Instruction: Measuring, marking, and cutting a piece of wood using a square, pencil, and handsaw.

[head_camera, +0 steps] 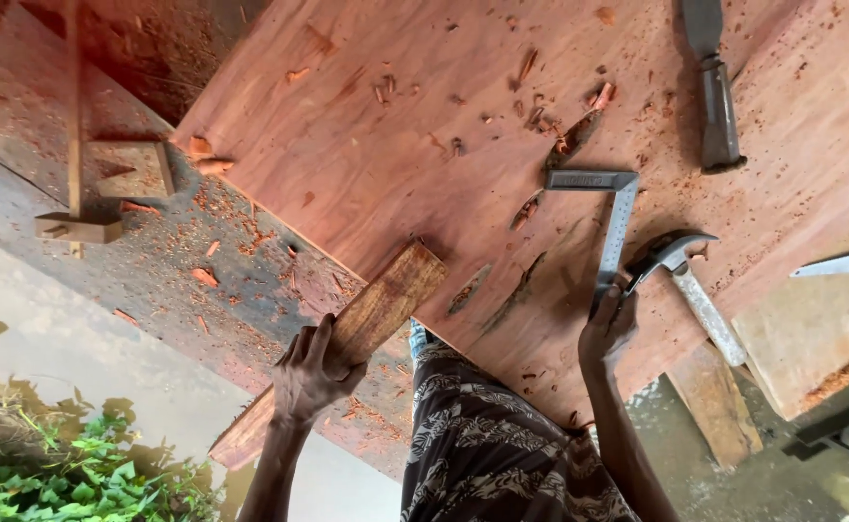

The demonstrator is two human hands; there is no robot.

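Wooden plank (pixel 366 329) held at the worktop's (pixel 395 164) lower edge, steel square (pixel 610 222) touched at right of centre.
Left hand (pixel 313 372), arm rising from the bottom of the frame, closes its grip around the plank, whose far end rests on the board. Right hand (pixel 608 324) reaches up, fingertips on the square's blade beside a claw hammer (pixel 680 275); whether that grip is closed I cannot tell.

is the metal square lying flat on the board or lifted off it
Flat. The metal square lies against the reddish board, and the right hand rests on its lower end beside the hammer.
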